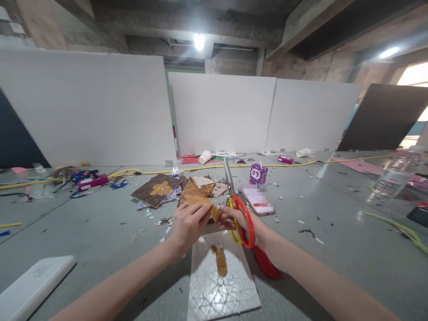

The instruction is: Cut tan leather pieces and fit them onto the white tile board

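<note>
From the head camera, the left hand (189, 223) pinches a folded piece of brown paper (197, 196) just above the silver patterned sheet (220, 290), holding it taut for a cut. The right hand (240, 220) curls its fingers through the red scissors (242, 214), blades up beside the paper. A brown scrap (220, 261) lies on the sheet; a purple carton (258, 174) stands beyond it.

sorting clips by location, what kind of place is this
Probably a makeshift craft workspace in an unfinished concrete building: white partition boards behind, paper scraps across the grey table, red-handled scissors in the right hand.
</note>
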The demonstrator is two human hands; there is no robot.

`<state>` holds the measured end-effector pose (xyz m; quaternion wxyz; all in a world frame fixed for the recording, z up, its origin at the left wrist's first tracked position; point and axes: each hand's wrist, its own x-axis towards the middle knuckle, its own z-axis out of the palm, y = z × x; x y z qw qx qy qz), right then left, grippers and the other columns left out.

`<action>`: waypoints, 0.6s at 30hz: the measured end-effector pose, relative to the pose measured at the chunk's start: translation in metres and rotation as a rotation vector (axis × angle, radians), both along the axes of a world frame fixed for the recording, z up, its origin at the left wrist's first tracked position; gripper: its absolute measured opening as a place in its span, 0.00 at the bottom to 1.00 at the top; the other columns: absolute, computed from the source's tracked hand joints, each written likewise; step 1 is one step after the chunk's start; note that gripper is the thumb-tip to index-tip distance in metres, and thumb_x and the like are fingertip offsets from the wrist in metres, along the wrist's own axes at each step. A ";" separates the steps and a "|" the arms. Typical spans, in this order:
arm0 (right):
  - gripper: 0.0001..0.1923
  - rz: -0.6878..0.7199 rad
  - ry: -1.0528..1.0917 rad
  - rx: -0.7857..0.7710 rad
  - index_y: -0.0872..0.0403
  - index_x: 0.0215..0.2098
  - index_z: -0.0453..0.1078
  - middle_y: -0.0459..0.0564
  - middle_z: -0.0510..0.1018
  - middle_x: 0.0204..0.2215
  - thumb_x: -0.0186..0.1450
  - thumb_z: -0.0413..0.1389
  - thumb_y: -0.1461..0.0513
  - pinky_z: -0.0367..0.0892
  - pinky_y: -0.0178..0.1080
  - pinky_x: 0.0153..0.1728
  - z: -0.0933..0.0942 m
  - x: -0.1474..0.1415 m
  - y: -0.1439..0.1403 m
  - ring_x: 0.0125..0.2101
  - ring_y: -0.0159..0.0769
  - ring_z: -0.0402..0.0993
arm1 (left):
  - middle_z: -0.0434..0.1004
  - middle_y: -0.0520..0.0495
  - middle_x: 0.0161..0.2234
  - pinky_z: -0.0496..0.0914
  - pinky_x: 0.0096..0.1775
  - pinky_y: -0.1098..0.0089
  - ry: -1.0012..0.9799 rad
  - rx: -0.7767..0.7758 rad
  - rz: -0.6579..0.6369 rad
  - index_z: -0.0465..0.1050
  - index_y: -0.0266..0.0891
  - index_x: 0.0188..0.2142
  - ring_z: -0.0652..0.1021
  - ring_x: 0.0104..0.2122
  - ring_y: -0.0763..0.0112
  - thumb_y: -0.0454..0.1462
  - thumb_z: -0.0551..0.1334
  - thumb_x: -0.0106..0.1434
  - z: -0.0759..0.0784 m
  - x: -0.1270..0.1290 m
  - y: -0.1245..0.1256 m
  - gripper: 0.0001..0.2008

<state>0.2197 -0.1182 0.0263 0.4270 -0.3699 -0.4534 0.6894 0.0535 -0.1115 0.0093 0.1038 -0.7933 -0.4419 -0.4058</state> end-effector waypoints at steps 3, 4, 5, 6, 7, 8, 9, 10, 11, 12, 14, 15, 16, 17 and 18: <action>0.11 -0.045 0.043 0.022 0.58 0.19 0.66 0.46 0.72 0.19 0.45 0.60 0.58 0.64 0.31 0.26 -0.001 -0.006 -0.005 0.23 0.30 0.69 | 0.76 0.47 0.27 0.61 0.34 0.71 -0.155 -0.107 -0.065 0.73 0.46 0.36 0.73 0.27 0.69 0.40 0.56 0.55 -0.005 -0.003 -0.011 0.10; 0.11 -0.087 0.039 0.029 0.57 0.16 0.64 0.44 0.70 0.16 0.43 0.61 0.59 0.63 0.32 0.26 -0.002 -0.007 -0.006 0.22 0.29 0.68 | 0.76 0.47 0.27 0.62 0.34 0.71 -0.196 -0.138 -0.069 0.74 0.45 0.35 0.73 0.27 0.69 0.40 0.57 0.54 -0.005 -0.003 -0.014 0.10; 0.13 -0.131 0.029 0.042 0.57 0.14 0.61 0.42 0.67 0.14 0.42 0.61 0.60 0.62 0.32 0.25 -0.002 -0.007 -0.006 0.20 0.28 0.66 | 0.76 0.47 0.27 0.62 0.32 0.72 -0.228 -0.171 -0.058 0.74 0.45 0.35 0.73 0.25 0.69 0.39 0.58 0.53 -0.005 -0.003 -0.016 0.11; 0.15 -0.174 0.015 0.059 0.56 0.13 0.57 0.40 0.65 0.12 0.41 0.61 0.61 0.61 0.32 0.24 -0.002 -0.008 -0.005 0.18 0.26 0.64 | 0.76 0.47 0.25 0.63 0.30 0.72 -0.255 -0.214 -0.037 0.73 0.44 0.36 0.73 0.23 0.70 0.39 0.58 0.52 -0.005 -0.002 -0.019 0.11; 0.17 -0.209 0.000 0.079 0.56 0.13 0.55 0.39 0.63 0.12 0.41 0.62 0.61 0.60 0.32 0.24 -0.003 -0.008 -0.004 0.17 0.25 0.62 | 0.75 0.48 0.22 0.63 0.28 0.73 -0.281 -0.279 -0.020 0.73 0.44 0.38 0.72 0.20 0.71 0.39 0.58 0.52 -0.004 0.000 -0.020 0.13; 0.18 -0.235 -0.014 0.102 0.55 0.13 0.54 0.38 0.62 0.12 0.40 0.62 0.61 0.60 0.32 0.24 -0.003 -0.007 -0.003 0.17 0.25 0.62 | 0.74 0.50 0.19 0.63 0.25 0.74 -0.314 -0.369 -0.022 0.70 0.43 0.41 0.70 0.17 0.73 0.39 0.57 0.52 -0.003 0.002 -0.022 0.15; 0.18 -0.255 -0.024 0.127 0.55 0.14 0.53 0.38 0.62 0.12 0.41 0.61 0.61 0.60 0.32 0.24 -0.004 -0.007 -0.002 0.18 0.25 0.61 | 0.73 0.52 0.17 0.63 0.23 0.74 -0.360 -0.481 -0.053 0.67 0.43 0.45 0.69 0.15 0.74 0.38 0.56 0.53 -0.003 0.005 -0.023 0.18; 0.18 -0.271 -0.034 0.150 0.55 0.15 0.53 0.37 0.62 0.13 0.41 0.61 0.61 0.60 0.32 0.25 -0.006 -0.006 -0.001 0.18 0.25 0.62 | 0.72 0.53 0.16 0.63 0.22 0.75 -0.418 -0.608 -0.110 0.62 0.42 0.49 0.69 0.13 0.74 0.38 0.54 0.55 -0.002 0.007 -0.023 0.21; 0.18 -0.281 -0.046 0.173 0.55 0.16 0.52 0.38 0.62 0.14 0.41 0.61 0.61 0.60 0.32 0.25 -0.007 -0.006 0.000 0.19 0.26 0.62 | 0.72 0.54 0.17 0.64 0.21 0.75 -0.491 -0.730 -0.181 0.57 0.43 0.52 0.70 0.14 0.74 0.38 0.53 0.56 -0.002 0.010 -0.023 0.23; 0.18 -0.284 -0.059 0.198 0.54 0.17 0.52 0.38 0.63 0.14 0.42 0.61 0.60 0.60 0.32 0.25 -0.009 -0.005 0.001 0.20 0.26 0.63 | 0.74 0.53 0.21 0.65 0.22 0.74 -0.574 -0.833 -0.259 0.53 0.43 0.54 0.72 0.16 0.73 0.37 0.52 0.56 -0.002 0.012 -0.022 0.25; 0.18 -0.287 -0.087 0.241 0.54 0.18 0.51 0.38 0.63 0.15 0.43 0.60 0.60 0.60 0.32 0.25 -0.012 -0.004 0.002 0.21 0.27 0.63 | 0.75 0.49 0.32 0.68 0.28 0.72 -0.747 -0.945 -0.389 0.54 0.43 0.53 0.76 0.27 0.71 0.36 0.54 0.55 -0.002 0.014 -0.019 0.25; 0.18 -0.298 -0.106 0.257 0.54 0.18 0.51 0.38 0.63 0.16 0.43 0.59 0.60 0.60 0.32 0.25 -0.013 -0.004 0.003 0.21 0.27 0.63 | 0.74 0.48 0.38 0.69 0.33 0.71 -0.820 -0.962 -0.446 0.56 0.43 0.51 0.75 0.33 0.69 0.35 0.55 0.53 -0.002 0.015 -0.018 0.24; 0.17 -0.316 -0.127 0.269 0.54 0.18 0.51 0.39 0.64 0.16 0.44 0.59 0.60 0.60 0.32 0.26 -0.014 -0.004 0.003 0.21 0.27 0.63 | 0.71 0.47 0.42 0.68 0.38 0.70 -0.882 -0.965 -0.502 0.59 0.42 0.49 0.73 0.39 0.68 0.34 0.57 0.52 -0.003 0.014 -0.016 0.23; 0.17 -0.336 -0.143 0.277 0.54 0.18 0.51 0.39 0.64 0.16 0.44 0.59 0.60 0.61 0.33 0.27 -0.014 -0.004 0.004 0.21 0.27 0.64 | 0.68 0.46 0.45 0.65 0.42 0.69 -0.933 -0.961 -0.552 0.61 0.41 0.48 0.71 0.42 0.67 0.33 0.58 0.50 -0.002 0.014 -0.015 0.23; 0.17 -0.350 -0.151 0.282 0.54 0.18 0.52 0.40 0.65 0.17 0.44 0.59 0.61 0.61 0.33 0.28 -0.015 -0.003 0.004 0.22 0.28 0.64 | 0.66 0.46 0.47 0.63 0.45 0.68 -0.977 -0.954 -0.590 0.62 0.40 0.47 0.70 0.44 0.67 0.32 0.59 0.49 -0.002 0.014 -0.015 0.23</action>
